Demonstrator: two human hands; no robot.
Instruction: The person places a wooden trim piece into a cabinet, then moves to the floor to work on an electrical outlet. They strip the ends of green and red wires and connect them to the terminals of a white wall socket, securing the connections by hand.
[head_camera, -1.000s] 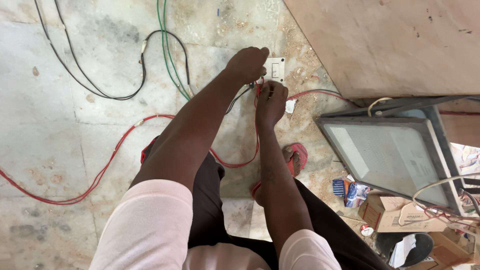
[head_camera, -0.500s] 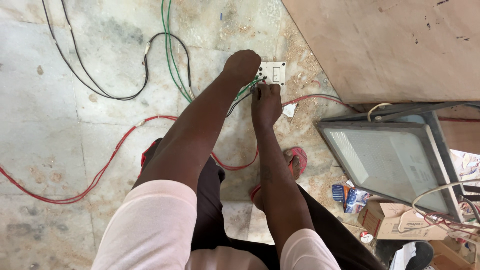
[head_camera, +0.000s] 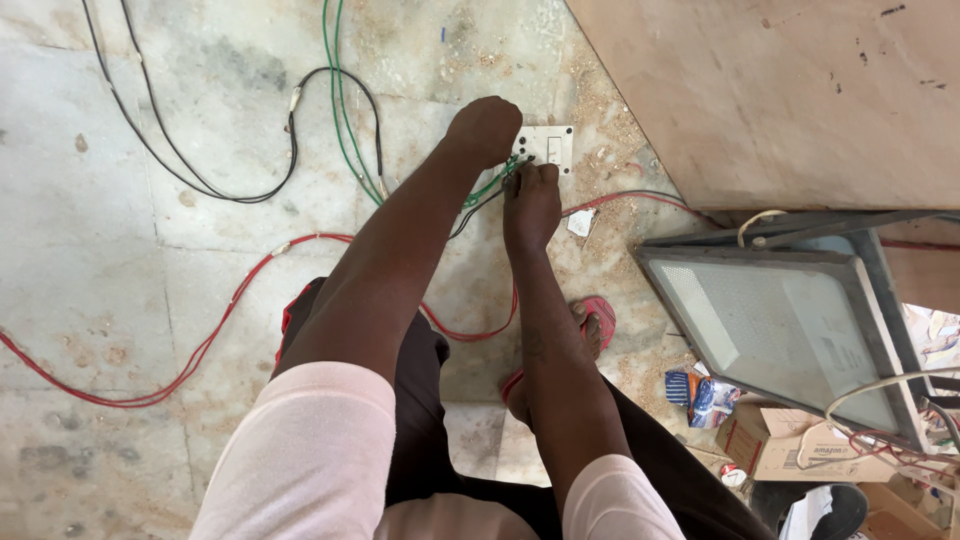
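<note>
A white square switch plate (head_camera: 548, 148) lies on the dusty stone floor (head_camera: 120, 240). My left hand (head_camera: 484, 130) is closed over its left edge, where green wires (head_camera: 345, 120) and a black wire meet it. My right hand (head_camera: 532, 200) pinches the wire ends just below the plate's lower left corner. A red wire (head_camera: 220, 330) loops across the floor under my arms and another red length (head_camera: 640, 198) runs off to the right of my right hand.
A black cable (head_camera: 300, 110) curls at the upper left. A large plywood sheet (head_camera: 780, 90) lies at the upper right. A flat flood lamp (head_camera: 790, 325) leans at right, with cardboard boxes (head_camera: 770, 445) and a small packet below it. My red sandals (head_camera: 598, 315) are on the floor.
My hands have shifted slightly left and down on the switch plate, and the right hand now pinches wires at its lower corner. The view has drifted a little.
</note>
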